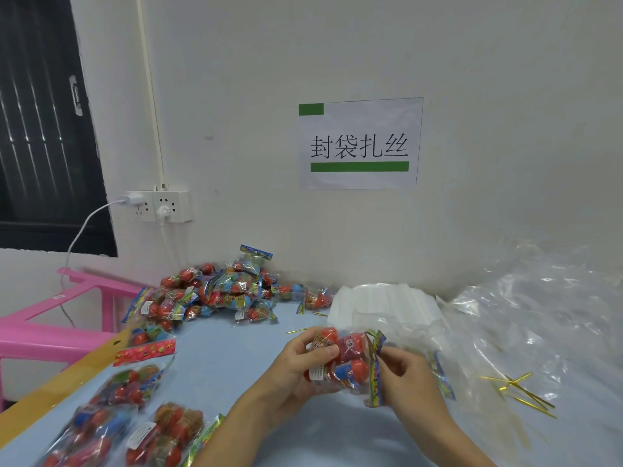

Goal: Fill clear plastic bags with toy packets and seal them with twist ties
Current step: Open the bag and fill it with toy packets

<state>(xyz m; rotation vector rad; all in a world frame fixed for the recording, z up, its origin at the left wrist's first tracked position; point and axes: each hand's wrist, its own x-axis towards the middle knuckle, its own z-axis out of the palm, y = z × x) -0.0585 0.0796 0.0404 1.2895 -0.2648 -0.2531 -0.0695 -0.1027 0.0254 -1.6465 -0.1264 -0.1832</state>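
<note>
My left hand (296, 362) grips a bundle of toy packets (347, 358) with red and blue egg shapes, held above the blue table (229, 358). My right hand (404, 375) holds the bundle's right side, fingers curled at the packets' colourful header cards. Clear plastic film seems to wrap the bundle; I cannot tell how far it is inside a bag. A heap of loose toy packets (222, 291) lies at the back left. Gold twist ties (519, 392) lie to the right, and a stack of flat clear bags (381, 305) sits behind my hands.
Filled bags of packets (135, 419) lie at the near left by the table's yellow edge. A big crumpled clear plastic sheet (546, 311) covers the right side. A pink plastic chair (50, 325) stands left of the table. On the wall are a paper sign (359, 143) and a socket with cables (158, 205).
</note>
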